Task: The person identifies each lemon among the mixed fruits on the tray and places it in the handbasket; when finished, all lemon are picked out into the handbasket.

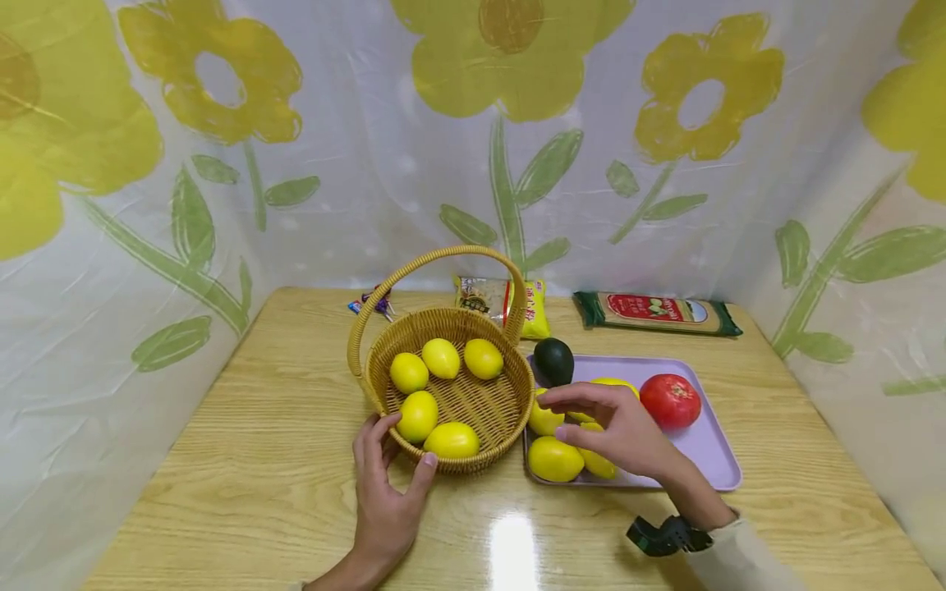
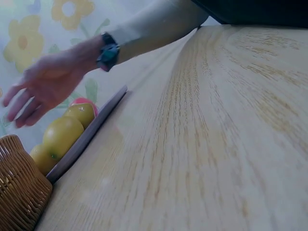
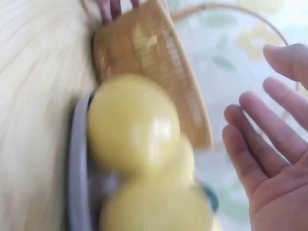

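A round wicker basket [image 1: 488, 410] with a tall handle stands mid-table, several yellow lemons [image 1: 484, 359] inside it. My left hand [image 1: 388, 509] holds the basket at its front left, fingers at the rim and thumb against the front edge. To the right, my right hand [image 1: 628, 431] hovers over a lilac tray [image 1: 717, 451], its fingers loosely bent and nothing in them. Under that hand lie several more lemons [image 1: 556, 459], partly hidden by it. In the right wrist view the open palm [image 3: 279, 192] is apart from the blurred lemons [image 3: 134, 125].
On the tray are also a dark green avocado [image 1: 553, 362] at the back left and a red pomegranate [image 1: 670, 401] at the right. Along the table's back edge lie wrapped lollipops [image 1: 382, 304], a yellow food packet [image 1: 534, 308] and a long green-ended packet [image 1: 658, 313].
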Action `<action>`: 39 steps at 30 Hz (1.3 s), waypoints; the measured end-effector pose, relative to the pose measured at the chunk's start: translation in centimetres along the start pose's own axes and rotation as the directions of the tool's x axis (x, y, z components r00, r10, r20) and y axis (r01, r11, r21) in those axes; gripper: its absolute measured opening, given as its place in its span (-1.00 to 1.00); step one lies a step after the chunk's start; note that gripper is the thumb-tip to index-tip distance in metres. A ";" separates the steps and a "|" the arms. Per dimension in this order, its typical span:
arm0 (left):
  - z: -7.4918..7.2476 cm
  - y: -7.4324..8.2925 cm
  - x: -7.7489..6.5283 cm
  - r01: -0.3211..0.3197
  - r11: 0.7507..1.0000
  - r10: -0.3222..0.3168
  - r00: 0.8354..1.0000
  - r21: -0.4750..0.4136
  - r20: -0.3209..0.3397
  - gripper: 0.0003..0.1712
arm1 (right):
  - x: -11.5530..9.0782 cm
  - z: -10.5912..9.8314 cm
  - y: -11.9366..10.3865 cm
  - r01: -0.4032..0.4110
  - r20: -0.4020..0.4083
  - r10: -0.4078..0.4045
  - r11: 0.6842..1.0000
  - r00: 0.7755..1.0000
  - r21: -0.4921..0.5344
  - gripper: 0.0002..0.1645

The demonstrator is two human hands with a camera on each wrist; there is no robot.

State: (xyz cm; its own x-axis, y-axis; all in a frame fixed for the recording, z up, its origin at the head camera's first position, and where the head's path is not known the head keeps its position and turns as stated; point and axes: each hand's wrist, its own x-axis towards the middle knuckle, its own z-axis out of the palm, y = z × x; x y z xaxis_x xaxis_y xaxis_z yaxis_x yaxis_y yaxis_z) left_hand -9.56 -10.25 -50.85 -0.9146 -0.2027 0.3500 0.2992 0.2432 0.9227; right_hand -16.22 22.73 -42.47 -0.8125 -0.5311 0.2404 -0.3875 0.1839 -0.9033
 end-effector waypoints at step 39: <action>0.0 0.2 -0.1 0.010 1.000 -0.010 1.000 0.013 0.009 -0.22 | -7.4 -1.1 4.6 -0.260 -0.239 0.212 0.946 0.948 -0.195 -0.38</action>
State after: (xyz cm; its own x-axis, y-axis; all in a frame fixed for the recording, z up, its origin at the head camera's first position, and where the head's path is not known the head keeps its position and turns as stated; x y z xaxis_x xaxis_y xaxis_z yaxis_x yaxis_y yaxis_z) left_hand -9.47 -10.17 -50.72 -0.9200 -0.1966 0.3390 0.2863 0.2537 0.9240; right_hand -12.52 28.42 -48.01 -0.9560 -0.2669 0.1215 -0.2398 0.4730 -0.8478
